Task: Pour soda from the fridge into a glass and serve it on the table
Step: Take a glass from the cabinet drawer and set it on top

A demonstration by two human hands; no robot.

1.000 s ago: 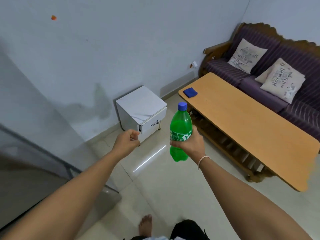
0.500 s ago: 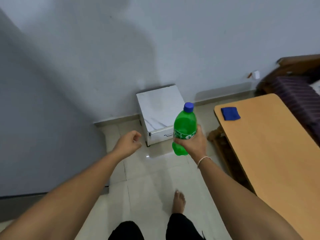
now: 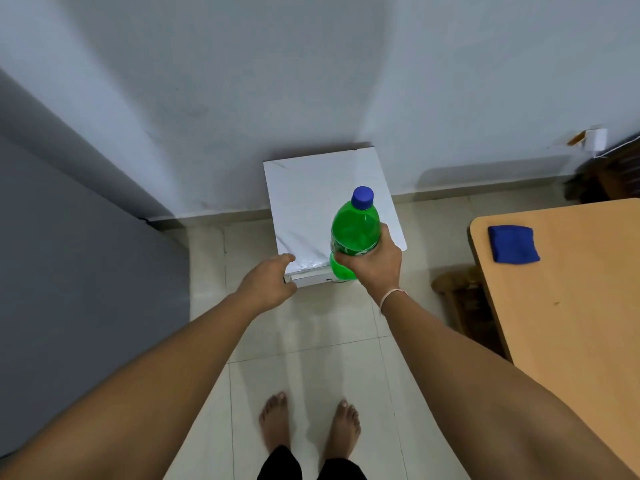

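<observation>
The right hand [image 3: 375, 263] grips a green plastic soda bottle with a blue screw cap [image 3: 353, 232] around its lower body, fingers curled round the label band, and holds it upright, tipped slightly away from the person. The bottle is in the air over the front right part of a small white cabinet with a marbled top [image 3: 329, 206], which stands against the pale blue wall [image 3: 311, 71]. The cap is on.

The left hand [image 3: 268, 285] holds nothing; it is just in front of the cabinet's front left corner, its fingers loosely curled and a fingertip right at the edge of the top (whether it actually touches the cabinet cannot be told).

To the right of the cabinet, well apart from it, is the corner of a light wooden table [image 3: 568, 306], and a folded blue cloth [image 3: 513, 244] lies on the end nearest the wall. To the left of the cabinet is a large grey flat surface [image 3: 69, 271]. In front of the cabinet, on the cream tiled floor [image 3: 311, 341], the person's two bare feet [image 3: 275, 419] stand side by side.
</observation>
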